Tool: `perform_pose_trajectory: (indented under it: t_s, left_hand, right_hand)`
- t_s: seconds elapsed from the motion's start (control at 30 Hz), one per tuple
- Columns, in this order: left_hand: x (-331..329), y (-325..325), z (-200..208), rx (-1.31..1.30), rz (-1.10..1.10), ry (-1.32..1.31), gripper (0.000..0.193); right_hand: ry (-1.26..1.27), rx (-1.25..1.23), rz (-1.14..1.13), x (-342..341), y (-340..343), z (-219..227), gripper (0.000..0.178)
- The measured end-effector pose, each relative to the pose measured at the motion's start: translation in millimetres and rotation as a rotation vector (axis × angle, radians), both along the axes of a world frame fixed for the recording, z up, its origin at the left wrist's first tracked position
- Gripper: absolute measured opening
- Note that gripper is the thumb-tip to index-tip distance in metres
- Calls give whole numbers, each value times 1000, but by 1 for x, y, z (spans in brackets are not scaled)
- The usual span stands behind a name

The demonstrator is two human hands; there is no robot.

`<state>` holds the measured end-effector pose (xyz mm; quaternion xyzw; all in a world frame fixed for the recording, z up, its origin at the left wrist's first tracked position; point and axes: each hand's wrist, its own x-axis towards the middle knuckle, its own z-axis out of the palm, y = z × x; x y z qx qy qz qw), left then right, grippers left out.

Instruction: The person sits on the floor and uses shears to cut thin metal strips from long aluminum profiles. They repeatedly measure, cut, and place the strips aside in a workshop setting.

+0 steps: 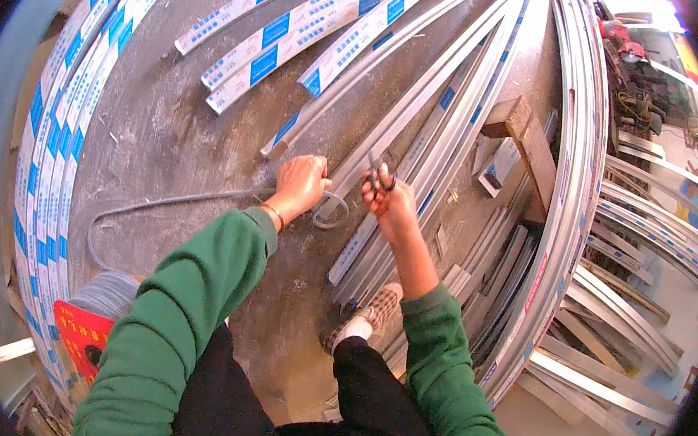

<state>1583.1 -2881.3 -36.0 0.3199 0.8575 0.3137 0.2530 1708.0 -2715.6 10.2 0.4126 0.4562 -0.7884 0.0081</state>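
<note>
My left hand (299,184) is closed around a grey strip (185,197), thin and flexible like sealing strip. Its free end curls in a small loop just right of the fist. From the fist the strip runs left over the floor and bends down to a grey roll (106,292) with a red label (81,336), partly covered by my left sleeve. A short way to the right, my right hand (393,205) grips dark-handled scissors (373,160), with fingers in the handles and the blades pointing up. The scissors are apart from the strip.
Long profiles (330,54) in white and blue wrapping fan out ahead on the grey floor (167,111). More wrapped profiles (61,135) stack along the left. At right lie a wooden block frame (530,142), a long bundle of profiles (573,171) and offcuts (614,316).
</note>
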Motion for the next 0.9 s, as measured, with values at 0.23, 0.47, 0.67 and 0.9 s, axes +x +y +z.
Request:
perform_pose_trajectory:
  t_s: [0.23,0.47,0.67,0.9]
  left_hand:
    - [3,0,-5,-13,-30,135,19]
    - [11,-13,-1,-77,-55,81,30]
    - [59,-87,49,-6,-504,-45,33]
    - [59,-172,88,-436,-926,139,14]
  right_hand:
    - [-55,-92,-21,19,-42,7,40]
    - [-44,-108,-27,16,-41,0,41]
    - [-41,-154,-23,19,-36,1,41]
    - [-20,-128,-13,29,-41,9,40]
